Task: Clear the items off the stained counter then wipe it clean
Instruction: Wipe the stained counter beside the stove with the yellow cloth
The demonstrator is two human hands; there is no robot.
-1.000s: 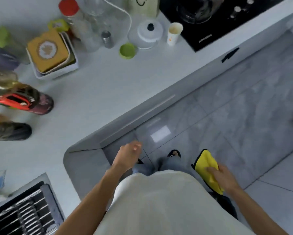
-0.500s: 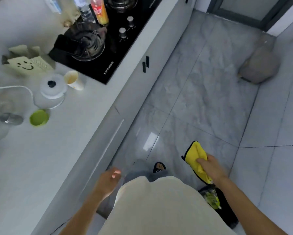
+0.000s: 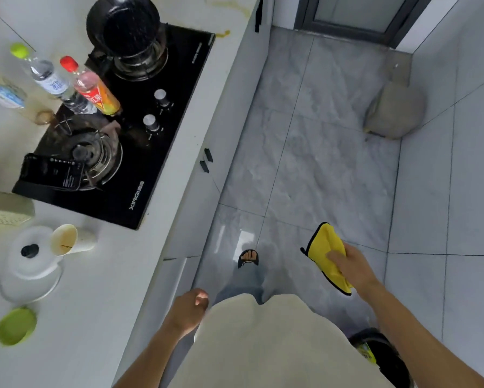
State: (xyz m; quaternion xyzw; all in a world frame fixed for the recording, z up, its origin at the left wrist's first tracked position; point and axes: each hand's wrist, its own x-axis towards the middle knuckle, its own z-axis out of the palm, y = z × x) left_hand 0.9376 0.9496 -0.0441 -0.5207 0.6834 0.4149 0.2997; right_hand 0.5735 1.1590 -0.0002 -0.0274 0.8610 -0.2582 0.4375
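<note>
Yellow cloth (image 3: 327, 254) gripped in the right hand (image 3: 352, 265) over the grey floor, well apart from the white counter (image 3: 101, 289) on the person's left.

Right fingers curl round the folded, black-edged cloth; the left hand (image 3: 189, 312) hangs loosely curled just beside the counter edge, holding nothing. Yellowish stains (image 3: 226, 33) mark the counter beyond the black hob (image 3: 162, 152). A tipped paper cup (image 3: 67, 239), a green lid (image 3: 16, 326), a white lidded pot (image 3: 31, 254) and two bottles (image 3: 75, 85) sit on or by it. Wiping before these are moved would likely knock the bottles over or roll the cup off the edge.
</note>
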